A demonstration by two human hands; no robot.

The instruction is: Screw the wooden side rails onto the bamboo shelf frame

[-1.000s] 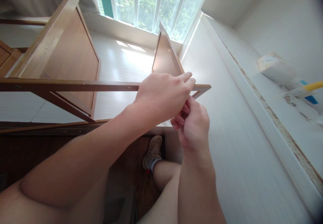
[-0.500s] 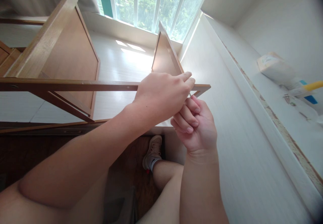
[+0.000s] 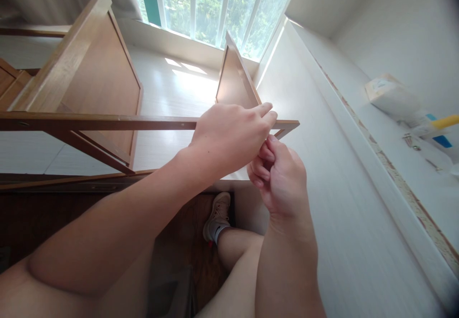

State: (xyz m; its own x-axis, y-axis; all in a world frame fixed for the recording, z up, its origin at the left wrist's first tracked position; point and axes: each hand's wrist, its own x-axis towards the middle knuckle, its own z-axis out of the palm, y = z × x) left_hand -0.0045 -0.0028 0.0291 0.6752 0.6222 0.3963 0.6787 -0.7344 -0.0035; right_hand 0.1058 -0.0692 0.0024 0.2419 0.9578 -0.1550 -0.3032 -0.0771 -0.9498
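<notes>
My left hand [image 3: 233, 129] lies over a brown wooden rail [image 3: 158, 123], its fingers closed around the rail near the right end. A wooden panel [image 3: 238, 76] stands behind that hand and meets the rail at an angle. Just below the left fingertips, my right hand [image 3: 283, 174] is closed in a pinch against the rail's underside. A thin pale rod showed between its thumb and finger a moment ago; the fingers now hide nearly all of it. To the left stands a larger wooden panel [image 3: 107, 79] joined to the same frame.
A white board or ledge [image 3: 344, 189] with a chipped edge runs along the right. On the surface beyond lie small metal screws [image 3: 410, 141], a paper-like packet [image 3: 390, 95] and a yellow-handled tool [image 3: 444, 122]. A barred window [image 3: 211, 7] is at the back.
My right hand has turned at the wrist, its thumb rolling leftward and upward against the left fingers. My left hand and the wooden frame hold almost still.
</notes>
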